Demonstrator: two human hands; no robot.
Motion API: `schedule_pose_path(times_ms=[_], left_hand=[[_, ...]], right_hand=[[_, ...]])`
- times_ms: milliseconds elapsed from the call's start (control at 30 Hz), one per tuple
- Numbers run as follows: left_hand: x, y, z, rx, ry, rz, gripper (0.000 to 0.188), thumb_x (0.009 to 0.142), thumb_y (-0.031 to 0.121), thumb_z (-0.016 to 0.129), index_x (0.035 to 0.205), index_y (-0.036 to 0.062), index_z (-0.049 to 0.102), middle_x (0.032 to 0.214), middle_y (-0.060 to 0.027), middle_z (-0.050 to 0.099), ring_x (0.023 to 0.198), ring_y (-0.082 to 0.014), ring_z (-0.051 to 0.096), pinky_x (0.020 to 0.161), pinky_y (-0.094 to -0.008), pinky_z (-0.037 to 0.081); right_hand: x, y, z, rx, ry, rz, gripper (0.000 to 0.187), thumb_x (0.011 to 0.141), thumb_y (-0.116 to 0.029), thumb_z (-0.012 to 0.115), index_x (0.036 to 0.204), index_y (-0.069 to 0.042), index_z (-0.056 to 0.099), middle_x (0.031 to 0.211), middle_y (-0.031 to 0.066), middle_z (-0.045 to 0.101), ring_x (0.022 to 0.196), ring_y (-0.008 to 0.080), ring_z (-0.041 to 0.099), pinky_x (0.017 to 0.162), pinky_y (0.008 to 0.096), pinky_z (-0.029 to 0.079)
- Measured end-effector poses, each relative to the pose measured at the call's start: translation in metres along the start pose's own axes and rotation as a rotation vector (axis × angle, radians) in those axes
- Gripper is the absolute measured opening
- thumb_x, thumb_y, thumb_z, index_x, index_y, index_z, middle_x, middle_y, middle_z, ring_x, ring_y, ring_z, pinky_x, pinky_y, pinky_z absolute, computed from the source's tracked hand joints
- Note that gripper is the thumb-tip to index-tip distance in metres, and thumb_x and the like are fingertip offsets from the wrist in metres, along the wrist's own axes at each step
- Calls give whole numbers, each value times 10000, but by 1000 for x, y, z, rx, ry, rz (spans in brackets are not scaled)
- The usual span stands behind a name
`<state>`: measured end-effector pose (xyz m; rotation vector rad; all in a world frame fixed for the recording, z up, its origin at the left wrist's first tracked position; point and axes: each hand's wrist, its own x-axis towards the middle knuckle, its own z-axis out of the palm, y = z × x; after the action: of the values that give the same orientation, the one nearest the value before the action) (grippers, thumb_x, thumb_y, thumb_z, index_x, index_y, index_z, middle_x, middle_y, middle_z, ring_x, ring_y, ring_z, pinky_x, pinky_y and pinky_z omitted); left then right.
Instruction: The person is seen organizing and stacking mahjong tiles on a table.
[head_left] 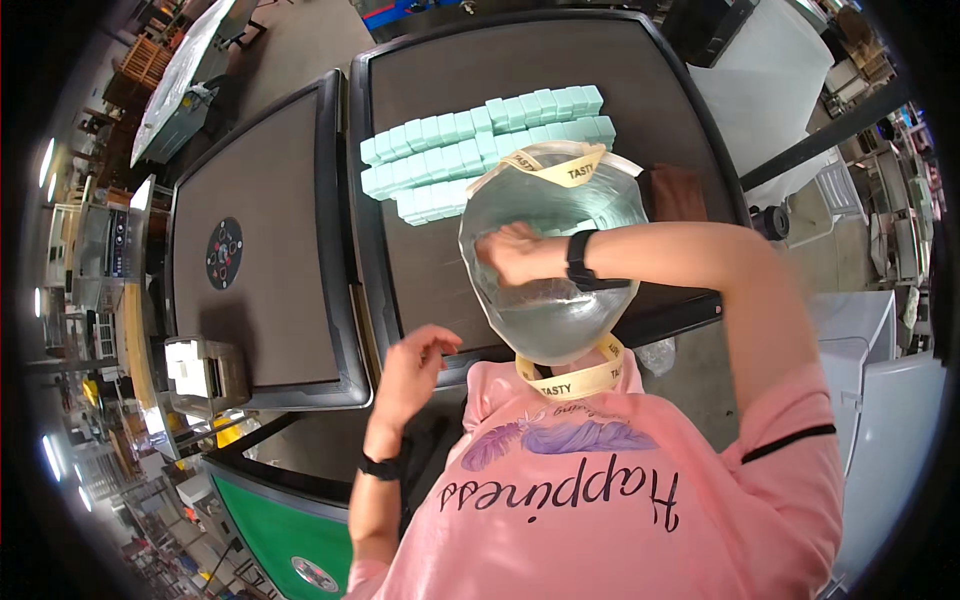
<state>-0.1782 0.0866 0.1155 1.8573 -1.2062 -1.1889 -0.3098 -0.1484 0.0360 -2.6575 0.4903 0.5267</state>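
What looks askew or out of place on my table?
The mint-green block rows: the nearest row's left end sits farther right than the others, and the farthest row steps partway along. No spill shows.

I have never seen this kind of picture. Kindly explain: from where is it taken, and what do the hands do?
This is no robot but a person in a pink shirt. A fisheye camera worn on the head looks down, so straight edges bend. On the dark table are rows of mint-green blocks. Nearer the body is an open bag with a silvery inside and beige straps. The right hand reaches into it; what it holds, if anything, is unclear. The left hand is outside the bag, seemingly empty.
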Motion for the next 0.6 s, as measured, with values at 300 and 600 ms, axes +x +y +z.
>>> schedule_pose_path(times_ms=[300, 600], left_hand=[[-36, -62, 12, -107, 119, -237, 327, 929, -17, 496, 1156, 64, 717, 961, -34, 741, 757, -92, 661, 613, -253, 536], [71, -79, -12, 258, 312, 241, 300, 897, -47, 600, 1163, 75, 663, 1062, -129, 685, 901, -292, 689, 807, -393, 557]], right_hand=[[61, 45, 108, -235, 450, -55, 431, 703, -158, 786, 1096, -13, 685, 1028, 142, 699, 1041, 325, 646, 898, 433, 498], [29, 35, 77, -373, 330, 59, 370, 804, -177, 708, 1142, -31, 673, 1090, 146, 679, 1087, 314, 640, 898, 438, 499]])
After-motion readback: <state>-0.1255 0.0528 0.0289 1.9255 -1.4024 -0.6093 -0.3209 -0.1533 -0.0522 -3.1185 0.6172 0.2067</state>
